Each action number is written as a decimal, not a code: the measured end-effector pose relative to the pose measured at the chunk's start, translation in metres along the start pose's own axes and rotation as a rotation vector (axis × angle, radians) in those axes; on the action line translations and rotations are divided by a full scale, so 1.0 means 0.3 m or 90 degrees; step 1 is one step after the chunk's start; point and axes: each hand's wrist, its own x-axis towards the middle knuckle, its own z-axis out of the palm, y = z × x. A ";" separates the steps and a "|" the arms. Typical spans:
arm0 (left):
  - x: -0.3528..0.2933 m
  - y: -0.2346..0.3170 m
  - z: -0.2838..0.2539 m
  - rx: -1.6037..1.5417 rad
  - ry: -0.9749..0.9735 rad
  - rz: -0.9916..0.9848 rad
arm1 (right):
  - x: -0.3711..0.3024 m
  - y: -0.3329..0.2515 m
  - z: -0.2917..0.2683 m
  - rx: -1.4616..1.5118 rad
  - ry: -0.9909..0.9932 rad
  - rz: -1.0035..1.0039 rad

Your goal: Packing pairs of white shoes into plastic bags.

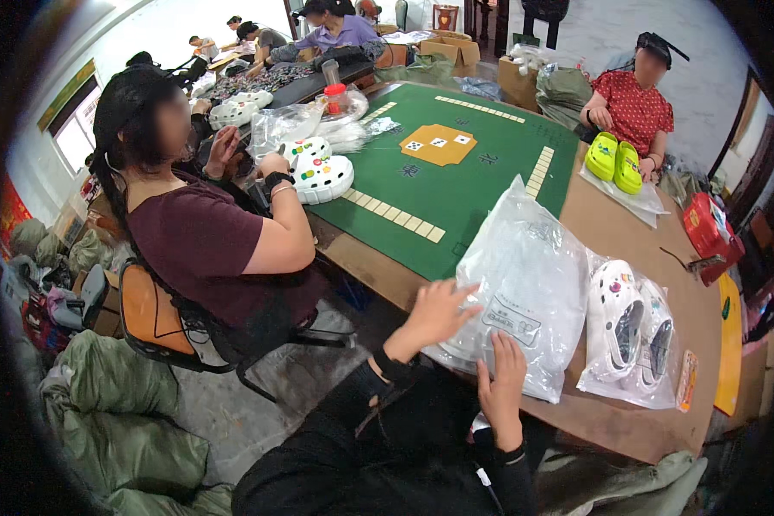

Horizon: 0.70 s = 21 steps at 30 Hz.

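Note:
A stack of clear plastic bags lies on the near side of the table, with dark print on its front. Over the bags' left edge my left hand reaches with its fingers spread. My right hand rests at the near edge of the same stack, fingers stretched out over the plastic. I see nothing held in either hand. Just right of the bags, a pair of white clogs with colourful charms sits inside a clear bag. Beside that pair lies a small orange card.
The table has a green mat and a brown board. At left a seated person handles things near white clogs. Across, another person sits behind lime clogs. Green sacks lie on the floor.

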 end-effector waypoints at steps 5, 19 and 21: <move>0.067 -0.135 -0.115 0.075 0.127 -0.029 | -0.014 0.060 0.056 0.012 -0.038 0.050; 0.082 -0.199 -0.224 0.051 0.199 -0.163 | -0.036 0.082 0.082 -0.053 -0.043 0.059; 0.080 -0.185 -0.207 0.042 0.190 -0.155 | -0.036 0.084 0.079 -0.060 -0.039 0.057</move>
